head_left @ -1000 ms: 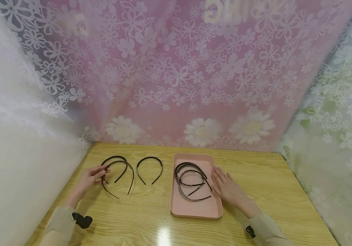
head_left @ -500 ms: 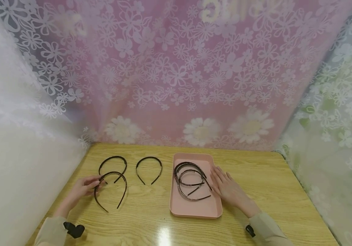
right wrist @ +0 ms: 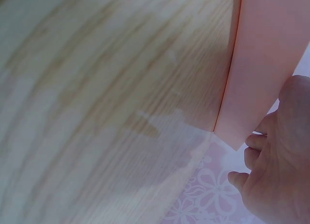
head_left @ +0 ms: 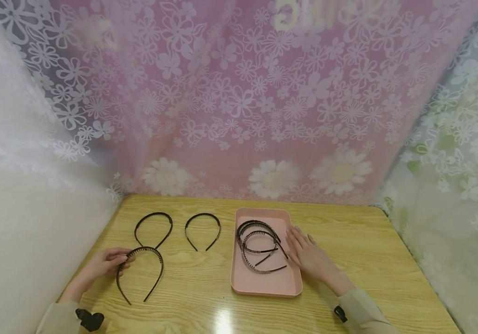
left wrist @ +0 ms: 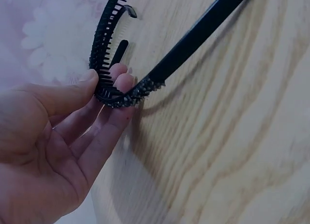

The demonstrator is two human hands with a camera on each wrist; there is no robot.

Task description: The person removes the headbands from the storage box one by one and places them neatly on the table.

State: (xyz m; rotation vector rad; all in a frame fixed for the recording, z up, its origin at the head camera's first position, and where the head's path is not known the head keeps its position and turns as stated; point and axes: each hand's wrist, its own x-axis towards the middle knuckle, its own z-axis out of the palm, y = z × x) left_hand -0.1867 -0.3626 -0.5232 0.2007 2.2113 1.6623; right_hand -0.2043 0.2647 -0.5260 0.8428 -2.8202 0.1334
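Black, arched, toothed headband (left wrist: 160, 73): silvery-grey speckled stretch partway along. Plain salmon-pink, shallow rectangular tray (head_left: 266, 285). Curved black headbands (head_left: 264, 271) inside, some grey-flecked. Yellow-tan wood-grained desk (head_left: 364, 260): darker wavy streaks. Pink-to-mauve rear hanging cloth (head_left: 230, 116): white flower outlines, large white daisies low down, cream centres. Whitish right-hand hanging cloth (head_left: 468, 195): white blooms, green patches. Plain beige cloth sleeve (head_left: 364, 308).

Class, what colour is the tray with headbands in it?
The tray is pink, seen best in the head view.
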